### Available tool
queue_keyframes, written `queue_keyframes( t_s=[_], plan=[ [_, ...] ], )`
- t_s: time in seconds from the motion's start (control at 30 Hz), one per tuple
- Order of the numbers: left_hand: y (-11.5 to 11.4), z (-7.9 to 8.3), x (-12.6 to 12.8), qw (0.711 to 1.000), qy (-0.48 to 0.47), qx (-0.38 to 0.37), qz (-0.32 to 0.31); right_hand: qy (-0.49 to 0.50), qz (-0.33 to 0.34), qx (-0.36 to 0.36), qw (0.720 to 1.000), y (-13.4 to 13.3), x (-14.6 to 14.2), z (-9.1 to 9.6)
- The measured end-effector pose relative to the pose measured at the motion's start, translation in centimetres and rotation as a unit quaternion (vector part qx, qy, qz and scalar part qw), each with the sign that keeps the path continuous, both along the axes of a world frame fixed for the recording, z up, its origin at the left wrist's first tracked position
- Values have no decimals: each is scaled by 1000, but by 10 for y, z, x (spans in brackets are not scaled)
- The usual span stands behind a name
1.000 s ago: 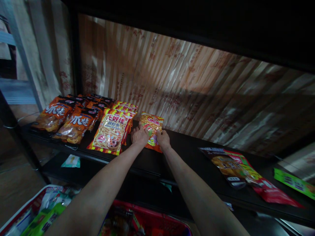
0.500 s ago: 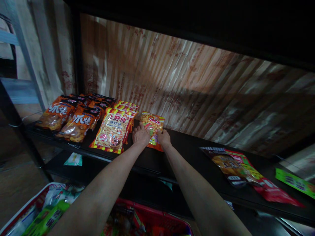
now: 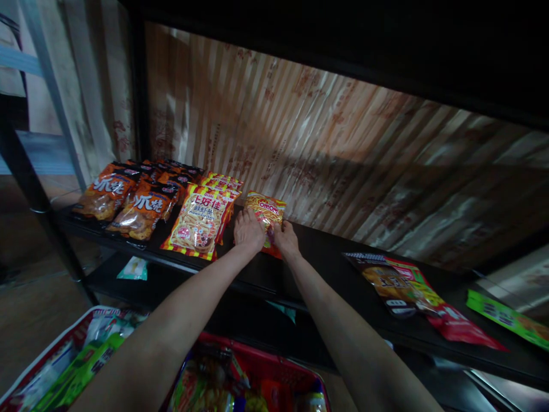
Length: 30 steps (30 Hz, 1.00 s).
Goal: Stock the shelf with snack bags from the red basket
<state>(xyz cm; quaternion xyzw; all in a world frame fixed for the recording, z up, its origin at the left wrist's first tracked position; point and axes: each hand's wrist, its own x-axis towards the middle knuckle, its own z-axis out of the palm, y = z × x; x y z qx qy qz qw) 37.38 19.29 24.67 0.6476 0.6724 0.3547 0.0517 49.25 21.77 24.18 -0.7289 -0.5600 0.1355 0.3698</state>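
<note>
An orange and yellow snack bag [image 3: 269, 207] leans at the back of the black shelf [image 3: 319, 266], its front partly covered by my hands. My left hand [image 3: 249, 230] grips its left side, fingers curled against the wrapper. On the opposite edge, my right hand [image 3: 286, 237] has its thumb and fingers closed on the bag. Just left of my left hand stands a row of yellow and red prawn cracker bags [image 3: 201, 223]. Beyond them lie several orange and black snack bags [image 3: 139, 210].
Further right on the shelf lie a brown snack bag [image 3: 386, 283], a red bag [image 3: 463, 327] and a green packet [image 3: 508, 317]. Below are a red basket [image 3: 261, 357] and a white-rimmed basket [image 3: 47, 346], both holding packaged snacks. A patterned curtain [image 3: 300, 131] hangs behind.
The view has shifted slightly. My left hand has moved a little further over the front of the snack bag; both hands stay on it.
</note>
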Motion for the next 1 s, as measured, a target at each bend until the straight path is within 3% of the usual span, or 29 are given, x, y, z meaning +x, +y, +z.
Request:
queue_keyframes(
  t_s=[0.13, 0.27, 0.37, 0.5, 0.57, 0.63, 0.77, 0.9, 1.0],
  plan=[
    [-51, 2, -7, 995, -2, 52, -86, 9, -15, 6, 1000, -20, -2, 7],
    [-130, -17, -23, 964, -38, 131, -227, 33, 19, 91, 995, -59, -8, 12],
    [-182, -51, -39, 944, -51, 117, -305, 37, 86, 163, 982, -108, -16, 10],
    [-220, -115, -64, 962, -20, -65, -263, 19, 187, 245, 951, -190, -30, -7],
    [-231, -145, -76, 964, 19, -150, -219, 21, 208, 215, 954, -228, -33, -26],
    [-244, -169, -86, 947, 46, -214, -235, 39, 213, 145, 965, -262, -31, -54],
    [-287, -199, -97, 904, 53, -328, -269, 36, 176, 7, 984, -317, -9, -118],
    [-332, -219, -97, 884, 60, -342, -313, 29, 147, -134, 980, -367, 17, -175],
    [-346, -229, -98, 888, 82, -327, -313, 14, 106, -181, 978, -398, 29, -206]
  ],
)
